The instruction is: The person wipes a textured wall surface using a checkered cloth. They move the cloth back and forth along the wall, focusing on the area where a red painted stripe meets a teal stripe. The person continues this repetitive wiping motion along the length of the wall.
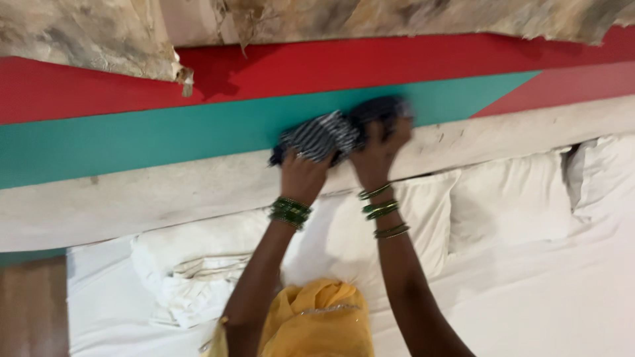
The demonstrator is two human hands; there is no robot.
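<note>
Both hands reach up with arms outstretched, wrists ringed by green bangles. Left hand (303, 173) grips a bunched dark striped cloth (331, 134) against the teal wall band (132, 142); right hand (378, 151), blurred, presses its other end. Below lie 2 white pillows (509, 198) on the bed.

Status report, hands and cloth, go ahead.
Left hand and right hand both grip striped cloth, pressed on teal wall band. White pillows below. Nothing in the way.
</note>
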